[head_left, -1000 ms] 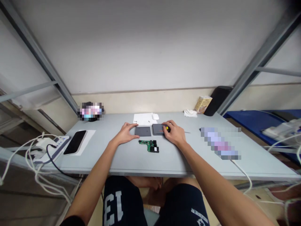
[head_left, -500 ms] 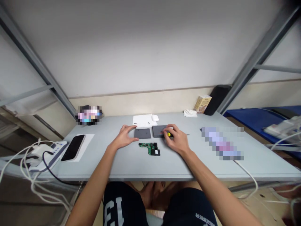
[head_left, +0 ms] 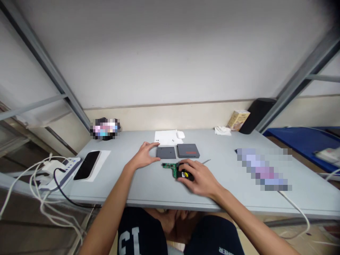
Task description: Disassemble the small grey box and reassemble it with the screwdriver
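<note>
My left hand (head_left: 145, 154) has its thumb and fingers spread beside the left edge of a flat dark grey panel (head_left: 166, 152). A dark grey box (head_left: 188, 150) with red marking lies to the right of that panel. In front of them is a green circuit board (head_left: 170, 165) with a black part at its right end. My right hand (head_left: 198, 175) is closed round a screwdriver (head_left: 186, 174) with a yellow end; its thin shaft points out to the right. The fingers of this hand are at the board's black part and partly cover it.
White paper (head_left: 166, 136) with small dark screws and a white case (head_left: 180, 135) lie behind the panel. A phone (head_left: 87, 165) and power strip (head_left: 62, 173) are left. At the right are a crumpled tissue (head_left: 222, 131), a carton (head_left: 238, 120), a black cylinder (head_left: 257, 115) and a blurred-out object (head_left: 261, 168).
My right hand has moved from the dark grey box toward me, down to the circuit board, with the screwdriver still in it. My left hand stays beside the panel. The view has shifted slightly.
</note>
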Available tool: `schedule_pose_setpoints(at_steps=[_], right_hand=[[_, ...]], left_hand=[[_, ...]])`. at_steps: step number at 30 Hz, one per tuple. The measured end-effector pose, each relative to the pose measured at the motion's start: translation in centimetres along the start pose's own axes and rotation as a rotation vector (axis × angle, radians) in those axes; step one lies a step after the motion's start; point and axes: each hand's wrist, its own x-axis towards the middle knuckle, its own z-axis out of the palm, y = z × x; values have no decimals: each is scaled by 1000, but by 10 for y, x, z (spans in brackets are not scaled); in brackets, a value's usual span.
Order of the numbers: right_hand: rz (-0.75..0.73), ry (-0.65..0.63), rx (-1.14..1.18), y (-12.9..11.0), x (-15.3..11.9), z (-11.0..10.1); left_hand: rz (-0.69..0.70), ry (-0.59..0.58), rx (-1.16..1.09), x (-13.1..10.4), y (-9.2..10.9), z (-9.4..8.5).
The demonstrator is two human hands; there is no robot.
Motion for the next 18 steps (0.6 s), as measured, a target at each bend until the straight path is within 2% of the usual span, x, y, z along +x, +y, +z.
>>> schedule_pose_setpoints(at_steps=[2,7,10,15,18], right_hand=[[-20,30,-44,3,16,-2],[-32,14,-150,9,69,-4],[-13,-13,-161,14,89,-3],[9,55,-141,26,87,0],[13,47,-132,31,81,4]], left_hand=[[9,-12,-15,1,-2,-1],[-18,-3,-91,1,-4,-2],[-30,0,-131,1,-6,-1],[-17,-14,-163,2,-10,0],[8,-21,-209,2,-7,0]])
